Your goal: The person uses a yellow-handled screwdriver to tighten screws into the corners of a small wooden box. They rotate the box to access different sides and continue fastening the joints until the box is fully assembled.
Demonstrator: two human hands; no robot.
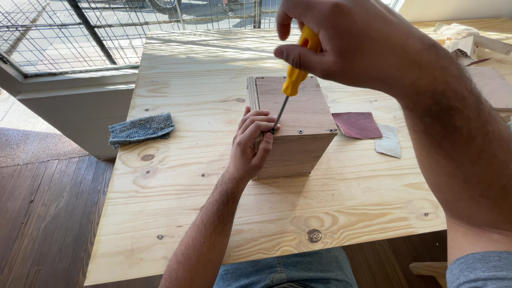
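Surface (176, 213) is a pale pine plywood sheet, knots and a few screw heads showing, sunlit stripes across its far half. Dark wood plank floor (42, 213) at 8 o'clock, light carpet strip beyond it. Wire-mesh grille (80, 26) over a window runs along 11 to 12 o'clock, white sill below.

I see a small wooden box (298, 128) near the centre of the surface, brown top panel with small screws along its near edge. Left hand (253, 144) wraps the box's near-left corner, fingers curled around the screwdriver tip there. Right hand (330, 40) at 12 o'clock is closed around the yellow handle of the screwdriver (292, 80); shaft slants down to the box's top-left corner, right by the left fingertips.

Folded grey cloth (141, 129) lies at 9 o'clock, well apart from the box. Reddish sandpaper sheet (357, 125) sits just right of the box at 3 o'clock, overlapping a paler sheet (389, 141) beside it. Thin board (493, 85) and pale scraps (464, 40) at 1 to 2 o'clock, cut off by the frame and partly behind my right forearm.

Hard to make out: the screwdriver tip and whatever it meets are hidden by the left fingers. Box's left face is mostly covered by the hand. Blue jeans (288, 269) show at 6 o'clock under the surface edge.
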